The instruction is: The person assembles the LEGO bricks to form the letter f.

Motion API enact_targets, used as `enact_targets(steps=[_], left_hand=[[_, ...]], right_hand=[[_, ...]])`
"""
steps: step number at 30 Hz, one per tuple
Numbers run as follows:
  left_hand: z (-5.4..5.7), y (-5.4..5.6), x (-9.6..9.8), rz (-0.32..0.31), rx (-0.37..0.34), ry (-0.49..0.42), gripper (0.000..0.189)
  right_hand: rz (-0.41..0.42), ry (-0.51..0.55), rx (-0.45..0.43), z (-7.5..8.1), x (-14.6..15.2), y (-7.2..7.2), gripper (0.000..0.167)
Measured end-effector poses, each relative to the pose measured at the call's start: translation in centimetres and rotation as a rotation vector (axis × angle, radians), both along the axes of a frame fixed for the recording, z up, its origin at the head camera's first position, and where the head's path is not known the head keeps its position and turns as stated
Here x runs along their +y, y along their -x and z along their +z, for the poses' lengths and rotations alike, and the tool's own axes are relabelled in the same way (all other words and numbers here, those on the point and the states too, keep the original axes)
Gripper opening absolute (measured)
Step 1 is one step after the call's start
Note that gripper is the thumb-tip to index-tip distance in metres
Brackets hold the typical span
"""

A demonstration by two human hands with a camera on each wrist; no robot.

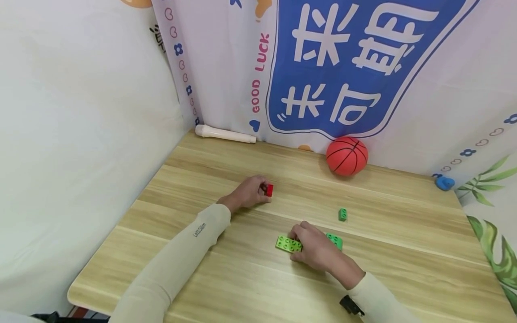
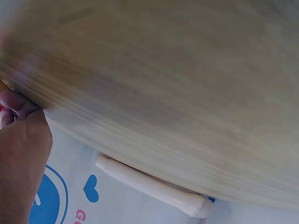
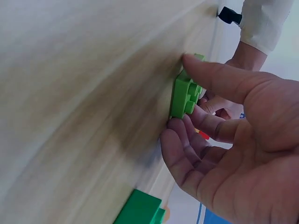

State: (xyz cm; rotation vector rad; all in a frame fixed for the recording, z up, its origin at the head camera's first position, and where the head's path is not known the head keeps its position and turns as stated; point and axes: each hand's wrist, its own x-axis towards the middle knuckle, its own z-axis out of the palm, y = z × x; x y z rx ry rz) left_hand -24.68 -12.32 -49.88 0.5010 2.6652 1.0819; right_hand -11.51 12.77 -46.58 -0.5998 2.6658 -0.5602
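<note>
Red brick point(image 1: 269, 190), clamped between fingers of left hand point(image 1: 251, 192); lime brick point(image 1: 285, 244), pinched by fingers of right hand point(image 1: 316, 247); step, apparently grasping; next move likely calling for steady grip.

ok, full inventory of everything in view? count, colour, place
Toy block: 1, red, in left hand
Stud-top toy block: 1, lime, between right thumb and fingers
Larger toy block: 1, green, beside right hand, partly hidden
Small toy block: 1, green, beyond right hand
Toy basketball: 1, red, table's back edge
Microphone-shaped stick: 1, white, back-left edge
Unclear object: 1, blue, back-right corner
Table: 1, wood-grain, centre
Printed cloth: count unclear, mostly white, around table
Wrist device: 1, black, right wrist
Sleeves: 2, cream, both arms
Hands: 2, bare, at blocks
</note>
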Motion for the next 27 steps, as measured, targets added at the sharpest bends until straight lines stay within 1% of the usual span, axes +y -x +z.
enact_targets(steps=[4, 10, 15, 21, 27], left_hand=[[-0.1, 0.1, 0.0, -0.001, 0.003, 0.004, 0.04], [-0.1, 0.0, -0.1, -0.002, 0.02, 0.005, 0.041], [0.1, -0.1, 0.1, -0.007, 0.012, 0.005, 0.039], [-0.1, 0.0, 0.0, 0.0, 0.01, 0.012, 0.037], [-0.3, 0.2, -0.1, -0.006, 0.014, 0.016, 0.036]], right_hand=[[-0.007, 0.013, 0.019, -0.3, 0.3, -0.1, 0.033], [-0.025, 0.038, 0.071, -0.9, 0.1, -0.4, 0.038], [-0.017, 0.03, 0.107, -1.5, -0.4, -0.5, 0.037], [0.016, 0.026, 0.147, -1.6, -1.0, -0.2, 0.036], [0.014, 0.031, 0.149, -1.5, -1.2, 0.0, 0.035]])
